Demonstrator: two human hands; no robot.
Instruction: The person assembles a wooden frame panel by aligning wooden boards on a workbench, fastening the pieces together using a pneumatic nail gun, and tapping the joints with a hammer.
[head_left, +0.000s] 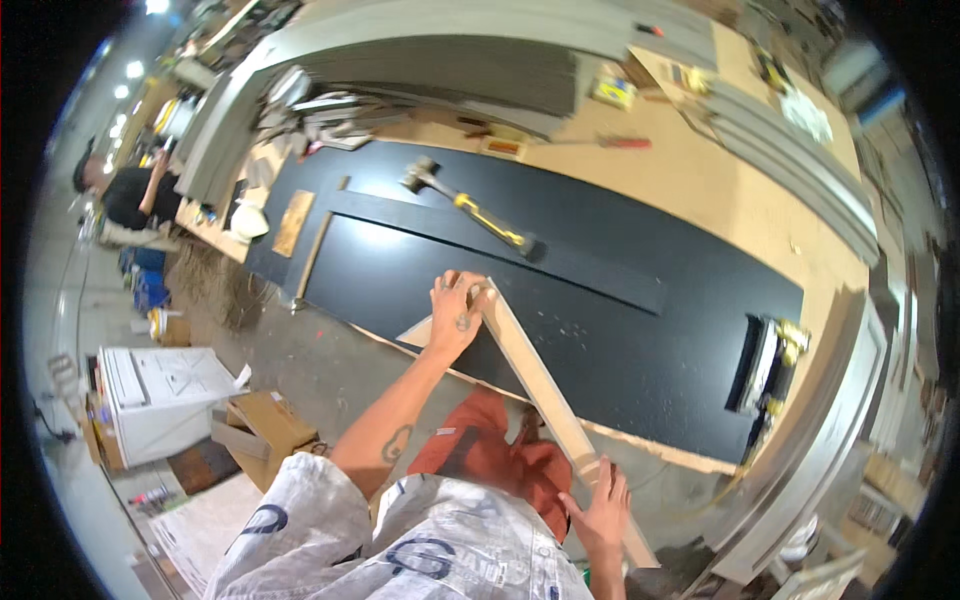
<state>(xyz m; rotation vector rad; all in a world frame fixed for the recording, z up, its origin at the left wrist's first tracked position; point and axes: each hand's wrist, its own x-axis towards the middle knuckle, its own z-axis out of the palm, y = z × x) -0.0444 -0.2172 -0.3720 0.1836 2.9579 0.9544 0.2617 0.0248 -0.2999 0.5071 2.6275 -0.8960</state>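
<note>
A long pale wooden strip (545, 390) runs diagonally from a large black panel (620, 320) down past the bench's front edge toward me. My left hand (455, 312) grips its far end, fingers wrapped over the wood where it rests on the black panel. My right hand (603, 508) holds the strip's near end, low by my waist. A hammer (470, 205) with a yellow and black handle lies on the black panel beyond my left hand.
Grey boards (450, 70) are stacked at the back of the plywood bench (740, 200). A yellow power tool (775, 355) sits at the panel's right end. Cardboard boxes (265, 425) and a white unit (160, 395) stand on the floor left. Another person (135, 190) works far left.
</note>
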